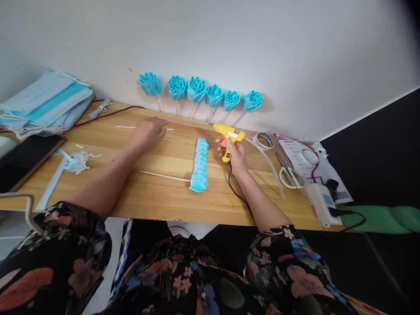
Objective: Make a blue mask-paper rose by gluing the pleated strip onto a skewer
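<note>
My right hand [236, 154] is wrapped round the grip of a yellow hot glue gun [233, 134], with fingers by its orange trigger. The nozzle points left, and a clear glue stick [267, 159] sticks out of the back. My left hand [149, 134] lies palm down across a thin white stick [125, 127], fingers loosely bent and apart; its underside is hidden. Between my hands lies a pleated light-blue strip [201, 159]. A wooden stick [164, 176] reaches from the left to the strip's near end. Several blue rose-shaped flowers [197, 90] on sticks lean against the wall.
Blue face masks [49, 98] are piled at the left, near a phone [29, 159] and white scraps [78, 162]. On the right are a tape roll [263, 141], scissors [290, 175], papers [302, 153] and a power strip [321, 203]. The gun's black cord [236, 192] runs over the table's front edge.
</note>
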Motion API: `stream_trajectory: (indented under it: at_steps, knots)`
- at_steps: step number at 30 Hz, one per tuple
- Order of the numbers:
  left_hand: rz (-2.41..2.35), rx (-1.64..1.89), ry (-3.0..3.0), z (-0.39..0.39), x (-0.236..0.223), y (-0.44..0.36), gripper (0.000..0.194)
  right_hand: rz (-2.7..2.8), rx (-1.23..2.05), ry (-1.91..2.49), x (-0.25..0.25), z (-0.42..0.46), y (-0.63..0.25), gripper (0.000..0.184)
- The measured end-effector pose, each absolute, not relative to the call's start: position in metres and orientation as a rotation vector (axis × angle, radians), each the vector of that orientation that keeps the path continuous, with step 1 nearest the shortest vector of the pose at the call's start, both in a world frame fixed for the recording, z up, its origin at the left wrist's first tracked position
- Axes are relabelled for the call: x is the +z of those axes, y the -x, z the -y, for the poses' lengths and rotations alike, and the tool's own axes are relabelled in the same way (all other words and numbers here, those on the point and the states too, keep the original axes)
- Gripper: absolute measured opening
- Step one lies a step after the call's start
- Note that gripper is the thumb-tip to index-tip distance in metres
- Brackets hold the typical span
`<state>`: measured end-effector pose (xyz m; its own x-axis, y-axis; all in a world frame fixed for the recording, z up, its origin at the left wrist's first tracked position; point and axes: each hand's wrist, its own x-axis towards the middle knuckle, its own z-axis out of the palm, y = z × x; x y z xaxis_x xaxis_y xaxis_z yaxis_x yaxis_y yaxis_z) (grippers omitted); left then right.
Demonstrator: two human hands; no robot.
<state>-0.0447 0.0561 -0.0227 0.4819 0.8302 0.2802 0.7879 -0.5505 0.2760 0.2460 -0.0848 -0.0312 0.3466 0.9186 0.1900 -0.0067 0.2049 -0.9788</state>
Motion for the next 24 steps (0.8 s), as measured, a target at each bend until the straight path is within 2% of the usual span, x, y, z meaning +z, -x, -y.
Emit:
stream_trajectory:
  at_steps: [5, 9, 17, 24]
  knots:
    - [-1.216, 0.789, -2.593, -0.036, -0.014, 0.029, 0.04, 1.037, 0.846, 1.169, -0.032, 0.093, -0.25, 0.036]
    - [-0.867, 0.891, -2.49, -0.002, -0.006, 0.008, 0.037, 0.975, 0.855, 1.08, -0.031, 0.093, -0.248, 0.039]
    - [-0.372, 0.724, -2.109, 0.051, 0.011, -0.032, 0.023, 1.045, 0.919, 1.051, -0.01, 0.114, -0.219, 0.055]
    - [-0.332, 0.6, -1.455, 0.062, 0.004, -0.077, 0.026, 1.073, 0.961, 1.035, -0.008, 0.118, -0.218, 0.053]
